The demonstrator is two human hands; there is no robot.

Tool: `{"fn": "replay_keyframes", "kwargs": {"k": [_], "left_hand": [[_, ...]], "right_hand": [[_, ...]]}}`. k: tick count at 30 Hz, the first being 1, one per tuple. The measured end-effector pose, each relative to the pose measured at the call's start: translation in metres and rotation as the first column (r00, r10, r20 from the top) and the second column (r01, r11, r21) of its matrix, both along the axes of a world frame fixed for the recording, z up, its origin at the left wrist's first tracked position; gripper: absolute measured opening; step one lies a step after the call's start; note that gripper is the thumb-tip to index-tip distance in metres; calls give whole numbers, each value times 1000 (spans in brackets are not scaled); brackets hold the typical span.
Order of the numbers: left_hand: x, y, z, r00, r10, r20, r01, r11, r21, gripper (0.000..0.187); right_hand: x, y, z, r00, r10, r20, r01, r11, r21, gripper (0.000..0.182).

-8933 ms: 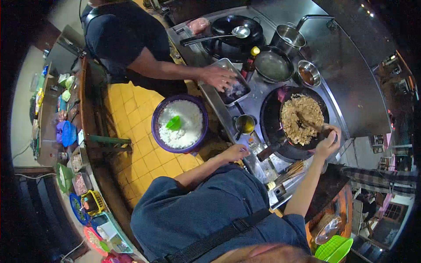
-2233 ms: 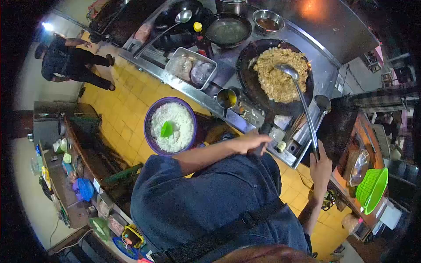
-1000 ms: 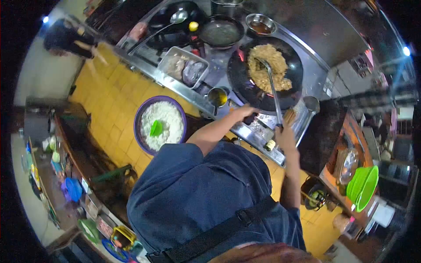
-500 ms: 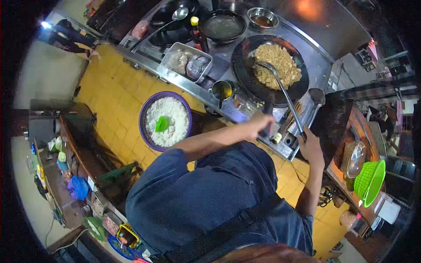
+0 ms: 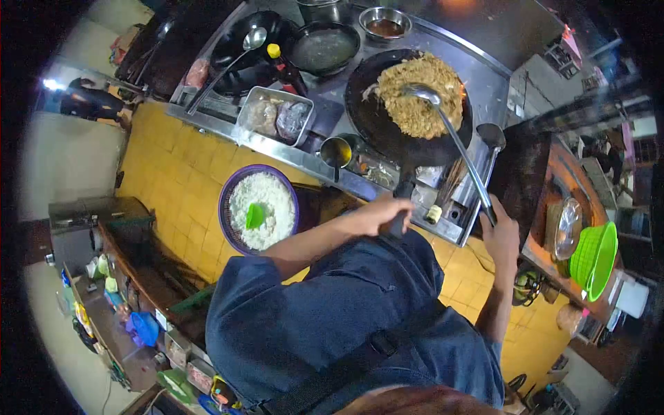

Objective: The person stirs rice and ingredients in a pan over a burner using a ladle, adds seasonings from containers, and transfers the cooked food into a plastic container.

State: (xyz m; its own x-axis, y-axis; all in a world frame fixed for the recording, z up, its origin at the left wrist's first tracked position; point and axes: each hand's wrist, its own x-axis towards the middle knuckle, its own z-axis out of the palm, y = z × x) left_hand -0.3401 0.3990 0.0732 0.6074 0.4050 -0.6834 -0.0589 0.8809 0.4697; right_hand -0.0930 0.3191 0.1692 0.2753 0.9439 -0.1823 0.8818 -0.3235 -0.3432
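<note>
My left hand (image 5: 382, 214) is closed around the dark handle of a black wok (image 5: 366, 114) on the steel stove. Brown fried rice (image 5: 415, 117) is heaped toward the far right of the wok, and a small orange flame shows at its right edge. My right hand (image 5: 501, 236) grips the dark end of a long metal ladle (image 5: 455, 138). The bowl of the ladle rests in or just over the rice. Close to my left hand, a small pot of yellow liquid (image 5: 336, 151) stands at the stove's front edge.
A purple basin (image 5: 225, 207) of white rice with a green scoop (image 5: 255, 216) stands left of me. On the stove are a metal tray of bags (image 5: 275, 116), a yellow-capped bottle (image 5: 285, 69), a pan (image 5: 324, 47) and a steel bowl (image 5: 385, 26). A green basket (image 5: 593, 259) is at right.
The wok's rice has shifted toward its far side, and the ladle bowl has moved with it. My left hand has drawn slightly back with the handle. The view has shifted a little.
</note>
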Motion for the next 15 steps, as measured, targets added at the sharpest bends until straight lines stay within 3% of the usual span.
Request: {"fn": "replay_keyframes", "kwargs": {"k": [1,3,4,6,7,8,9,10,12,13,14,15], "left_hand": [[1,11,-21,999,32,-31,-28,993,113,12],[8,43,-71,995,91,-38,-68,914,401,13],[15,56,-111,990,144,-7,-127,891,435,17],[21,77,-148,995,98,34,-103,884,455,19],[24,81,-152,992,115,52,-126,879,461,19],[26,85,-153,993,120,-1,-106,877,468,21],[27,85,-153,990,127,-56,-86,879,469,24],[26,84,-151,987,156,-41,-118,874,471,24],[22,82,-137,975,174,-141,-63,818,572,26],[19,76,-128,936,243,-256,-16,753,657,36],[15,73,-166,890,286,-354,142,563,814,45],[2,66,-147,878,195,-437,240,610,755,48]], "right_hand": [[3,-6,-1,1000,10,-1,-10,1000,-7,40],[8,-12,-3,994,108,-31,-93,947,307,38],[2,-6,-7,993,117,-26,-103,947,305,38],[-14,18,-33,968,-139,-210,156,986,65,36],[7,26,-114,989,144,-38,-128,952,276,34],[28,34,-194,915,333,228,-402,805,437,33],[4,51,-176,917,71,-393,-18,990,136,32],[-22,68,-148,562,-381,-734,151,920,-361,31],[-17,96,-107,322,-587,-742,195,809,-555,28],[-2,108,-96,374,-479,-794,198,878,-436,25],[7,114,-77,513,-285,-810,208,956,-205,29],[-9,114,-16,348,-176,-921,335,941,-53,31]]}}
